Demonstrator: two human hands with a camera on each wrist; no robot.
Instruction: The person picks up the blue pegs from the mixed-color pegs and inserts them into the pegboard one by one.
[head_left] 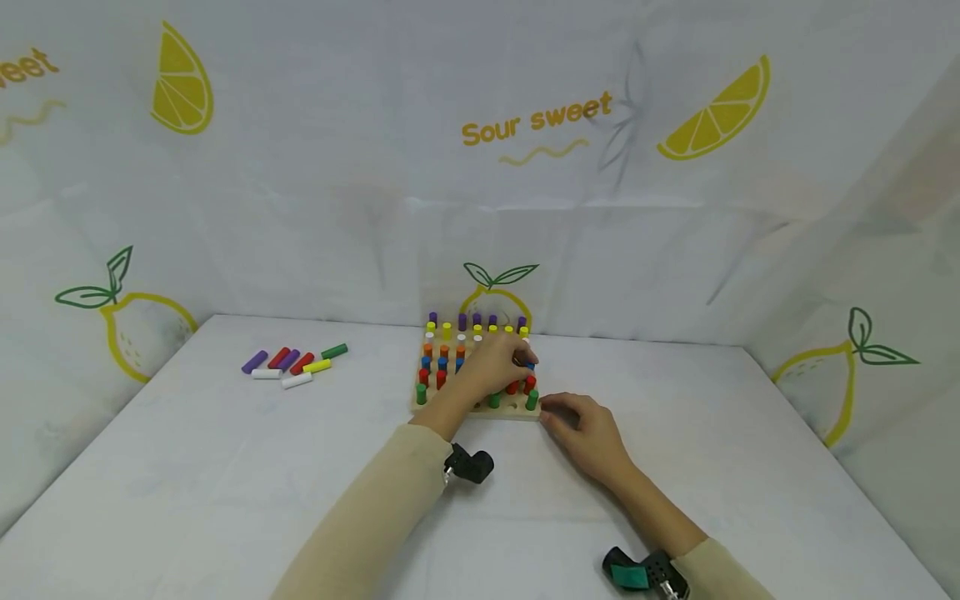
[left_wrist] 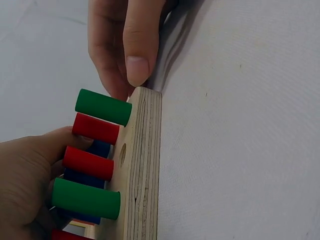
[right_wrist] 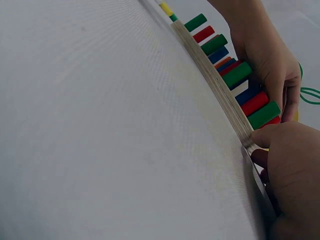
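Observation:
A wooden pegboard [head_left: 517, 412] stands on the table with rows of coloured pegs upright in it. My left hand [head_left: 491, 364] reaches over the board from the left. Its fingers pinch a blue peg [left_wrist: 101, 148] near the right side, partly hidden behind red pegs [left_wrist: 89, 163]. With bent fingers and thumb, my right hand [head_left: 588, 437] grips the board's near right corner, close to a green peg [head_left: 532, 400]. The left forearm and hand cover part of the middle rows in the head view. An unfilled hole [left_wrist: 123, 155] shows in the front row.
Loose pegs lie in a group left of the board: purple [head_left: 255, 361], red [head_left: 302, 363], white [head_left: 296, 380], yellow [head_left: 317, 366] and green [head_left: 334, 351]. A white cloth with lemon prints [head_left: 495, 300] hangs behind the white table [head_left: 187, 467].

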